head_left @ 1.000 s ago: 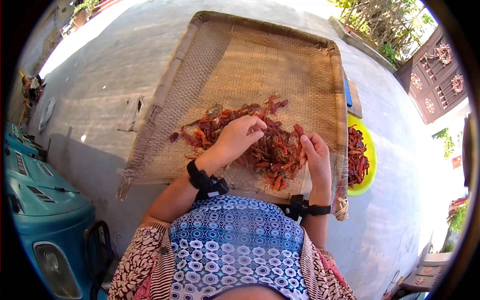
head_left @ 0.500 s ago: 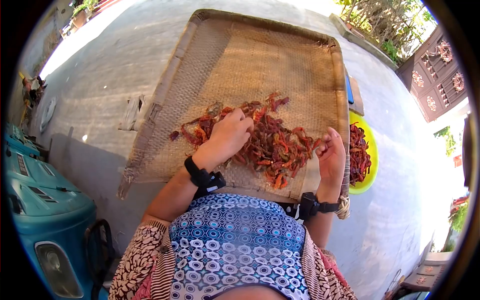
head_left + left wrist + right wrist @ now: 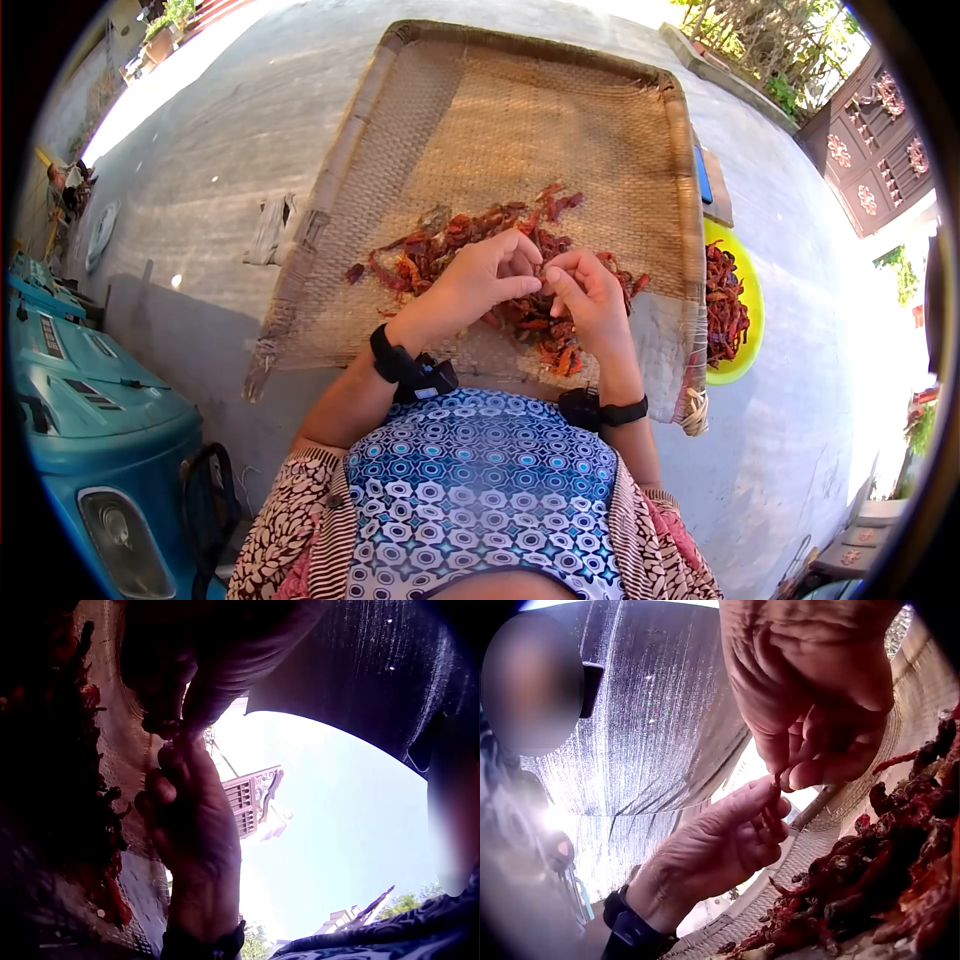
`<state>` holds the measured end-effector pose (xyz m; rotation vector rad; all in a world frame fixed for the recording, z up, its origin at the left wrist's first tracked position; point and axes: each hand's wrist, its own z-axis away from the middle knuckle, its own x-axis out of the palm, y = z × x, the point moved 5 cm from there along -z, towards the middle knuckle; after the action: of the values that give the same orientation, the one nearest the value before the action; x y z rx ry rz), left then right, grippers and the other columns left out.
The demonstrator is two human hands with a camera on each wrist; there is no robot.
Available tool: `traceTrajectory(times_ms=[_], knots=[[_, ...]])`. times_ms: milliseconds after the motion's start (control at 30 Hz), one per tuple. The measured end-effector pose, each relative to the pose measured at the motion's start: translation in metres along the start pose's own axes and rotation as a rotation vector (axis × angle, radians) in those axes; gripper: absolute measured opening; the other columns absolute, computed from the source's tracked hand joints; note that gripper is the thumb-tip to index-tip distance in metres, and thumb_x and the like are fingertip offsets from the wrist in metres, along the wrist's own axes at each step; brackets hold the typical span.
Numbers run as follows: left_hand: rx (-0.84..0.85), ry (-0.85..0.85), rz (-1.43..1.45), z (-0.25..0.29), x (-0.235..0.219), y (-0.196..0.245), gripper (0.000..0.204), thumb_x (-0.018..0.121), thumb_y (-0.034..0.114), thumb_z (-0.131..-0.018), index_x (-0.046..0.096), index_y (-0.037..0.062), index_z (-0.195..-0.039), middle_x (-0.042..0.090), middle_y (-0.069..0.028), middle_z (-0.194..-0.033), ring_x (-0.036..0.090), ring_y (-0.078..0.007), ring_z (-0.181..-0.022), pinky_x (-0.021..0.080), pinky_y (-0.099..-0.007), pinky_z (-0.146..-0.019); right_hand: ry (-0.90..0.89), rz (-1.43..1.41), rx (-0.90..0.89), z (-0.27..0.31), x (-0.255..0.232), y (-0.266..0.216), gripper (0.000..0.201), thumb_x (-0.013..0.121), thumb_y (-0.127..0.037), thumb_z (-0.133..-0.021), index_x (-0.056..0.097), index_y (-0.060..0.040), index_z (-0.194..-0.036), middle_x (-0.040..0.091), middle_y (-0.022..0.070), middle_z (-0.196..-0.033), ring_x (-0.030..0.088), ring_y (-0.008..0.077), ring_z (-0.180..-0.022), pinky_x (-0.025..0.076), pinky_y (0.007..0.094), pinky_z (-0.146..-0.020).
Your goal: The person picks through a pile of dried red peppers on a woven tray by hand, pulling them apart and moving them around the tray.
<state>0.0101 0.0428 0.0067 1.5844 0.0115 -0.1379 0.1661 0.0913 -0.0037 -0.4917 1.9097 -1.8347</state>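
A large woven tray holds a loose pile of dried red peppers. Over the pile the left hand and the right hand meet, fingertips almost touching. In the right wrist view, the left hand and the right hand pinch a small dried pepper between their thumbs and fingers. The left wrist view is dark; the right hand reaches up to the left hand's fingertips there, and the pepper is hard to make out.
Beside the tray's right edge stands a yellow bowl with more dried red peppers. Behind it lie a blue object and a board. A teal vehicle stands at the left on the concrete floor.
The right hand has moved left from the tray's right side to the left hand. The left hand, which was down in the pile half a second ago, has come slightly right and nearer the body.
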Motion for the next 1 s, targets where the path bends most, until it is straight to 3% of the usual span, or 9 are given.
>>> traceTrajectory(times_ms=[133,233,267,433,533,667,867,967,1000], knots=[[0.015,0.097,-0.019,-0.003,-0.011,0.001,0.015,0.063,0.012,-0.093,0.062,0.0043,-0.105,0.060,-0.0001,-0.091,0.056,-0.0092,-0.081,0.047,-0.0249,-0.072,0.108,-0.115,0.038,0.003,-0.016,0.003,0.014,0.060,-0.019,-0.097,0.060,-0.0057,-0.098,0.063,0.0010,-0.079,0.054,0.0060,-0.059,0.042,0.0203,-0.054],[0.095,0.128,-0.472,-0.004,-0.021,-0.005,0.016,0.061,0.005,-0.090,0.062,0.0044,-0.106,0.055,-0.0044,-0.095,0.057,-0.0150,-0.087,0.047,-0.0280,-0.076,0.310,-0.383,0.000,0.004,-0.055,0.016,0.012,0.060,-0.019,-0.097,0.060,-0.0071,-0.098,0.063,0.0012,-0.081,0.054,0.0070,-0.059,0.044,0.0214,-0.054],[0.078,0.115,-0.584,-0.002,-0.021,-0.005,0.022,0.059,0.000,-0.086,0.062,0.0049,-0.107,0.051,-0.0080,-0.101,0.058,-0.0221,-0.092,0.047,-0.0322,-0.081,0.383,-0.453,-0.019,0.005,-0.072,0.020,0.011,0.059,-0.019,-0.097,0.060,-0.0076,-0.099,0.063,0.0014,-0.082,0.054,0.0074,-0.059,0.045,0.0219,-0.054],[0.077,0.086,-0.758,0.003,-0.016,-0.020,0.022,0.061,0.003,-0.085,0.064,0.0093,-0.106,0.051,-0.0074,-0.107,0.059,-0.0270,-0.094,0.049,-0.0367,-0.082,0.598,-0.981,-0.234,0.022,-0.147,0.034,0.017,0.056,-0.024,-0.099,0.060,-0.0073,-0.103,0.065,0.0034,-0.087,0.056,0.0085,-0.065,0.048,0.0241,-0.058],[0.098,0.081,-0.792,0.003,-0.016,-0.020,0.019,0.062,0.006,-0.086,0.064,0.0110,-0.105,0.051,-0.0069,-0.107,0.059,-0.0272,-0.094,0.049,-0.0372,-0.082,0.631,-1.138,-0.140,0.029,-0.152,0.036,0.018,0.055,-0.024,-0.099,0.060,-0.0080,-0.106,0.066,0.0029,-0.090,0.056,0.0089,-0.067,0.048,0.0241,-0.059],[0.127,0.111,-0.768,0.001,-0.015,-0.012,0.016,0.064,0.011,-0.087,0.065,0.0105,-0.104,0.053,-0.0066,-0.102,0.060,-0.0261,-0.092,0.049,-0.0355,-0.081,0.522,-0.829,-0.017,0.019,-0.112,0.036,0.019,0.055,-0.019,-0.098,0.059,-0.0066,-0.112,0.064,0.0018,-0.087,0.055,0.0095,-0.065,0.045,0.0231,-0.058],[0.158,0.209,-0.366,-0.002,-0.019,-0.009,0.016,0.063,0.015,-0.093,0.063,0.0021,-0.102,0.062,-0.0038,-0.093,0.060,-0.0145,-0.079,0.049,-0.0286,-0.072,0.004,-0.048,0.061,0.005,-0.019,-0.001,0.026,0.062,-0.020,-0.095,0.058,-0.0011,-0.113,0.059,-0.0007,-0.080,0.049,0.0059,-0.059,0.040,0.0207,-0.055],[-0.064,0.103,-0.053,0.000,-0.017,-0.006,0.016,0.062,0.016,-0.095,0.061,0.0022,-0.102,0.063,-0.0008,-0.088,0.057,-0.0073,-0.073,0.046,-0.0225,-0.065,-0.096,0.194,0.027,0.003,0.001,-0.006,0.026,0.065,-0.021,-0.093,0.062,-0.0008,-0.109,0.057,-0.0022,-0.073,0.049,0.0045,-0.063,0.040,0.0209,-0.057],[-0.045,0.092,0.003,0.000,-0.016,-0.007,0.015,0.062,0.016,-0.095,0.061,0.0033,-0.103,0.063,0.0000,-0.087,0.056,-0.0062,-0.071,0.045,-0.0213,-0.063,-0.081,0.162,0.058,0.004,0.005,-0.006,0.022,0.063,-0.022,-0.094,0.063,-0.0022,-0.103,0.056,-0.0020,-0.071,0.050,0.0044,-0.065,0.040,0.0217,-0.057]])
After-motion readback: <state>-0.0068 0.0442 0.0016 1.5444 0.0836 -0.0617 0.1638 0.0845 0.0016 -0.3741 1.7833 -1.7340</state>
